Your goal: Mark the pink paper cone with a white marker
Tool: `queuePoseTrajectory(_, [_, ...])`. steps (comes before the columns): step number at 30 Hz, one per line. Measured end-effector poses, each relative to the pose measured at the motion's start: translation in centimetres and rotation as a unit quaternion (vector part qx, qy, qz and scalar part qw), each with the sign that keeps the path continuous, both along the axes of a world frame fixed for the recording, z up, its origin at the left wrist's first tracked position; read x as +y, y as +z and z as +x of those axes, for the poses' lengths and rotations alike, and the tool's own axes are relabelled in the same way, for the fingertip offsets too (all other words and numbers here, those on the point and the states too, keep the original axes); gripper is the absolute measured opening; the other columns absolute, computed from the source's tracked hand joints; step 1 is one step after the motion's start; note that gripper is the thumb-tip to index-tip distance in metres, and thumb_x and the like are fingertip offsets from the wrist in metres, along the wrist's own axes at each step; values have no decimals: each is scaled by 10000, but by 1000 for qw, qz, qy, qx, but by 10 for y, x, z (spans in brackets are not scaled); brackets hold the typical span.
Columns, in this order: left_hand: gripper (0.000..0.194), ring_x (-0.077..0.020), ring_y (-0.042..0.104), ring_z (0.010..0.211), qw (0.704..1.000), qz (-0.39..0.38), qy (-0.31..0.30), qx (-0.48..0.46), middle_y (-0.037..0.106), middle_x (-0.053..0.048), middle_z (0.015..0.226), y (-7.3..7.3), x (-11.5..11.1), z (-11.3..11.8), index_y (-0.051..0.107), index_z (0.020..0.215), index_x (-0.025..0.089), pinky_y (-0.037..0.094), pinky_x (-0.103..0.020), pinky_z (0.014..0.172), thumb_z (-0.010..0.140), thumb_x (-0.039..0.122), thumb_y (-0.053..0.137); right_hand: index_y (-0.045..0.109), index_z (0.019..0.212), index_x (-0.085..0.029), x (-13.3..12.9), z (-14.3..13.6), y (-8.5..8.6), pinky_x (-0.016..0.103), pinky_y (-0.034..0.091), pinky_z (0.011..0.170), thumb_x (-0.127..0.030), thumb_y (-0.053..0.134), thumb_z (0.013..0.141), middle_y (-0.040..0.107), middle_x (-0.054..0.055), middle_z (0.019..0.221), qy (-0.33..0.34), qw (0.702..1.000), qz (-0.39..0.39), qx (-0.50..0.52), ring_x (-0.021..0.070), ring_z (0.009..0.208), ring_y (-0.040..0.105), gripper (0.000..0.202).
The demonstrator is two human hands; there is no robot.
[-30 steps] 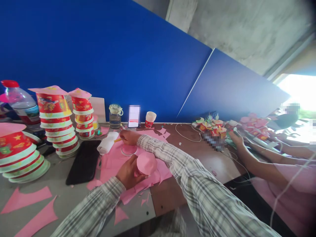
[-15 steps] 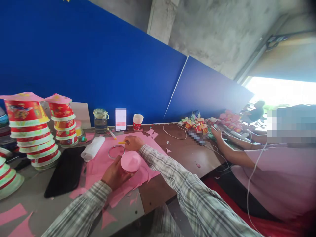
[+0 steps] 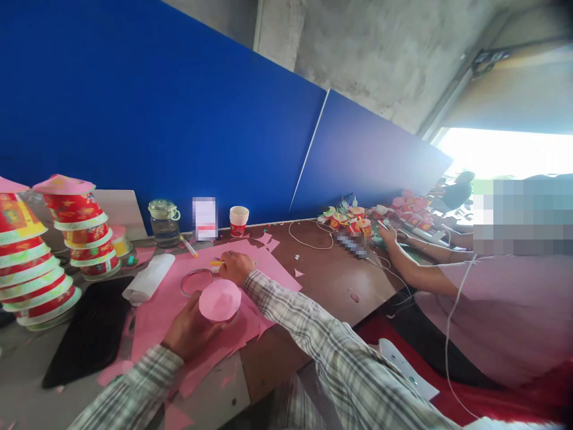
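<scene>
At the far left stand two stacks of red paper cups, each topped with a pink paper cap. A black tablet lies flat in front of them, and a white roll rests at the edge of the pink paper sheet that covers the middle of the table.

The left hand is closed around a cup with a pink paper disc over its top, fingers wrapped round the side; the disc tilts toward the camera. Just beyond that cup, flat on the pink sheet, lies a thin ring.

The right hand sits behind and a little right of the disc, fingers pinched on a yellow pen. The pen's long axis runs left from the hand, nearly level, its tip ending just beside the ring's right edge. So the ring lies to the left of the right hand and farther from the body than the left hand; the right hand is the nearer one to it.

At the wall stand a glass jar and a small paper cup. Farther right a white cable loops over the brown table, and another person's hand rests among small decorated cups.
</scene>
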State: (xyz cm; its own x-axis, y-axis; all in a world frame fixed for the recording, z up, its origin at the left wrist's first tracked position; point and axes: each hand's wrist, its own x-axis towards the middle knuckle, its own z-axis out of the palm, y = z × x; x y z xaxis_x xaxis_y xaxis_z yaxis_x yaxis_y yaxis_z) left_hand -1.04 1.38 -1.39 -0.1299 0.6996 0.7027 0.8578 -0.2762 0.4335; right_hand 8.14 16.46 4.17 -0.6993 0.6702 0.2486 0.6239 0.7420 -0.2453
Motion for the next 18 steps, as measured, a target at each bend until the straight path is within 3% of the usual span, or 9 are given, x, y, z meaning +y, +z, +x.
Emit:
queuePoseTrajectory(7, [617, -188, 583, 702, 999, 24, -12, 26, 581, -49, 830, 8, -2, 3, 453, 1036, 231, 524, -346, 606, 539, 573, 582, 548, 970, -164, 8, -7, -5, 319, 447, 686, -289, 396, 789, 625, 100, 947, -12, 1000, -5, -2, 219, 858, 606, 267])
queuePoseTrajectory(13, [645, -226, 597, 827, 999, 13, -18, 33, 597, -68, 900, 10, -4, 4, 432, 1069, 243, 534, -365, 654, 523, 537, 609, 561, 919, -134, 14, -9, -10, 361, 456, 739, -318, 405, 798, 605, 129, 922, -24, 999, -19, 23, 233, 852, 588, 271])
queuePoseTrajectory(16, [637, -204, 600, 767, 999, 10, -17, 32, 593, -65, 881, 11, -5, 4, 429, 1052, 236, 530, -333, 596, 529, 553, 606, 559, 937, -97, 17, -4, -3, 397, 455, 813, -261, 450, 766, 568, 159, 991, -11, 998, -25, 57, 254, 927, 562, 261])
queuePoseTrajectory(18, [620, -195, 595, 739, 1000, 0, -10, 28, 588, -61, 861, 11, -6, 3, 434, 1031, 230, 524, -323, 582, 535, 567, 595, 540, 1001, -80, 18, 3, 7, 380, 449, 875, -144, 440, 739, 528, 171, 1078, 4, 996, -32, 87, 244, 1023, 531, 288])
